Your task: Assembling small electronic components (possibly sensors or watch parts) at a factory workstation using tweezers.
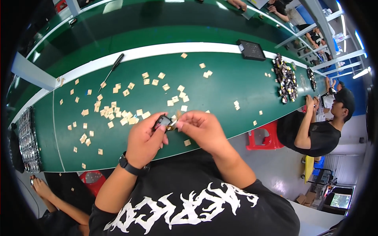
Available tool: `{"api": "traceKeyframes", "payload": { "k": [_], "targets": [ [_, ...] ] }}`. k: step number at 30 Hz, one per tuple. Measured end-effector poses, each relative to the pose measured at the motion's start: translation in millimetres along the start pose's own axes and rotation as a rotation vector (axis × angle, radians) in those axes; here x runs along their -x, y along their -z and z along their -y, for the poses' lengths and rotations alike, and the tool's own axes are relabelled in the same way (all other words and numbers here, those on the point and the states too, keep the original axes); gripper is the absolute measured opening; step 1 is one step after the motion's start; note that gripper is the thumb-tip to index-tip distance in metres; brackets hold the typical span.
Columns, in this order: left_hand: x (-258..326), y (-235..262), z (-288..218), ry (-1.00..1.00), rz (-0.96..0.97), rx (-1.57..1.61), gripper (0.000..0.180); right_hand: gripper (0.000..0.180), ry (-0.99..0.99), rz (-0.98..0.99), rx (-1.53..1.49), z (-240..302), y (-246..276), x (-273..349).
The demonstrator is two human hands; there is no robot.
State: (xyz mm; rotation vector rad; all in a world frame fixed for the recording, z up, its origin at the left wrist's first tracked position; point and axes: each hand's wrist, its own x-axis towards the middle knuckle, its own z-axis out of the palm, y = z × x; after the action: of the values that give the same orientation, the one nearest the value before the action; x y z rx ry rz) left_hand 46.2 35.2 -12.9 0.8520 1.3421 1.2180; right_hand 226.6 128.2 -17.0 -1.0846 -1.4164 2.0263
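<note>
My left hand (pixel 143 139), with a black watch on its wrist, is closed around a small black device (pixel 159 122) with a greyish face. It is held just above the near part of the green table (pixel 224 86). My right hand (pixel 202 131) comes in from the other side, thumb and forefinger pinched at the device's right edge. A small pale, shiny piece (pixel 173 121) shows between those fingertips and the device; its kind is too small to tell. Many small tan square pieces (pixel 145 115) lie scattered over the table beyond and left of my hands.
A black-handled screwdriver (pixel 114 66) lies at the far left. A black tray (pixel 251 50) sits on the far ledge. Small dark devices (pixel 286 80) are heaped at right, dark packed items (pixel 29 139) at far left. A co-worker (pixel 315 128) sits right; another person's hands (pixel 41 188) show lower left.
</note>
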Motion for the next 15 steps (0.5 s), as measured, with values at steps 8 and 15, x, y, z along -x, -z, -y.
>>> {"api": "traceKeyframes", "payload": {
  "k": [8, 15],
  "targets": [
    [-6, -6, 3, -0.065, -0.027, -0.028, 0.025, 0.015, 0.014, -0.047, 0.159, 17, -3, -3],
    [-3, -4, 1, -0.093, -0.002, -0.153, 0.024, 0.009, 0.070, -0.080, 0.175, 24, -17, 6]
  ]
}}
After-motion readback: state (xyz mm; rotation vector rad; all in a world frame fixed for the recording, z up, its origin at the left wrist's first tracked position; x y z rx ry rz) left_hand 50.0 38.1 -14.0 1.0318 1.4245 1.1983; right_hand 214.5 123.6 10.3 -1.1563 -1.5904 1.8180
